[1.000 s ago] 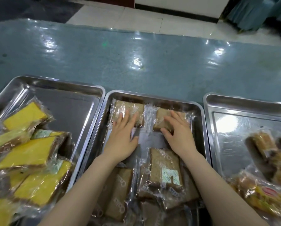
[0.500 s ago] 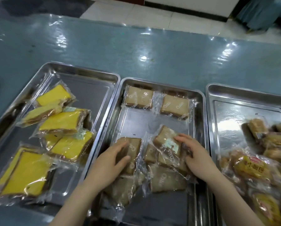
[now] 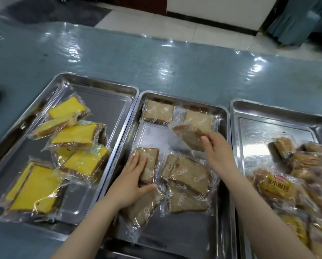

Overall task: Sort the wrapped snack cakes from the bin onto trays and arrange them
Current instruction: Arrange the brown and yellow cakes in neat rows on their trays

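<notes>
Three steel trays stand side by side. The middle tray (image 3: 224, 184) holds brown wrapped cakes: two lie flat in a row at its far end (image 3: 159, 111), and a loose pile (image 3: 189, 176) sits near me. My left hand (image 3: 132, 182) grips one brown cake (image 3: 150, 164) at the tray's left side. My right hand (image 3: 217, 154) holds another brown cake (image 3: 187, 136) lifted and tilted, just in front of the far-right cake (image 3: 198, 117).
The left tray (image 3: 108, 101) carries several yellow wrapped cakes (image 3: 73, 136) in a loose heap. The right tray (image 3: 268, 116) holds several golden bread packets (image 3: 279, 187) at its near right. All trays rest on a glossy blue table (image 3: 156, 58).
My right hand has lifted a brown cake out of the pile and carried it toward the far row. My left hand has closed on a cake at the tray's left.
</notes>
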A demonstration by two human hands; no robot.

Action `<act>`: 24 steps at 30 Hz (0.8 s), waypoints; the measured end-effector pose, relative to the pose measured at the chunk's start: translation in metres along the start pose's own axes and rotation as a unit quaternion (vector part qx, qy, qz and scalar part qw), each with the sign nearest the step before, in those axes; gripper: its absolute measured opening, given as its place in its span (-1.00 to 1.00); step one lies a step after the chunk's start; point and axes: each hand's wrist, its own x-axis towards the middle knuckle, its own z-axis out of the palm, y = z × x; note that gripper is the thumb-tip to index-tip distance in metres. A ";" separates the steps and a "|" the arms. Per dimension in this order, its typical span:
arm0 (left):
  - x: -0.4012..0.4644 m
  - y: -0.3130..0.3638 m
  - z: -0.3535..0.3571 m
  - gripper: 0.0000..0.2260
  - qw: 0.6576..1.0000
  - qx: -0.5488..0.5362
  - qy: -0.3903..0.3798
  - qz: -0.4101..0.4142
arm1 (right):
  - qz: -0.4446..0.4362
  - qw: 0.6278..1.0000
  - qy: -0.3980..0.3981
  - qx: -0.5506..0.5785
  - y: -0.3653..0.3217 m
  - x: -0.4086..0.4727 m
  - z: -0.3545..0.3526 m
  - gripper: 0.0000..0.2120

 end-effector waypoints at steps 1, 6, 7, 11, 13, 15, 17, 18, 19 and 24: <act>0.003 0.000 -0.002 -0.10 1.000 0.002 0.001 -0.001 | -0.004 1.000 0.015 0.002 -0.005 0.011 -0.001 -0.84; 0.014 0.002 -0.007 -0.11 1.000 0.015 -0.008 -0.007 | -0.018 0.989 -0.041 -0.141 -0.010 0.063 -0.012 -0.80; 0.015 0.002 -0.007 -0.11 1.000 0.014 -0.011 -0.008 | -0.019 0.980 -0.087 -0.179 -0.008 0.071 -0.013 -0.78; 0.017 0.001 -0.004 -0.11 1.000 0.004 -0.006 -0.008 | -0.021 0.950 -0.189 -0.247 0.005 0.078 -0.005 -0.71; 0.017 0.000 -0.002 -0.10 1.000 0.007 -0.002 -0.006 | -0.023 0.960 -0.136 -0.242 0.012 0.065 0.004 -0.60; 0.017 0.000 0.000 -0.09 1.000 0.006 0.001 -0.004 | -0.029 0.966 -0.121 -0.229 0.017 0.046 0.013 -0.52; 0.017 0.001 -0.001 -0.10 1.000 0.003 0.003 -0.006 | -0.035 0.964 -0.145 -0.219 0.024 0.026 0.023 -0.49; 0.017 0.001 -0.001 -0.11 1.000 0.000 0.003 -0.009 | -0.030 0.966 -0.150 -0.208 0.028 0.017 0.027 -0.50; 0.017 0.002 -0.002 -0.11 1.000 -0.006 0.003 -0.013 | -0.020 0.970 -0.146 -0.195 0.032 0.010 0.030 -0.52; 0.015 0.013 -0.004 -0.15 0.998 -0.043 0.008 -0.046 | 0.002 0.978 -0.099 -0.186 0.042 -0.006 0.032 -0.56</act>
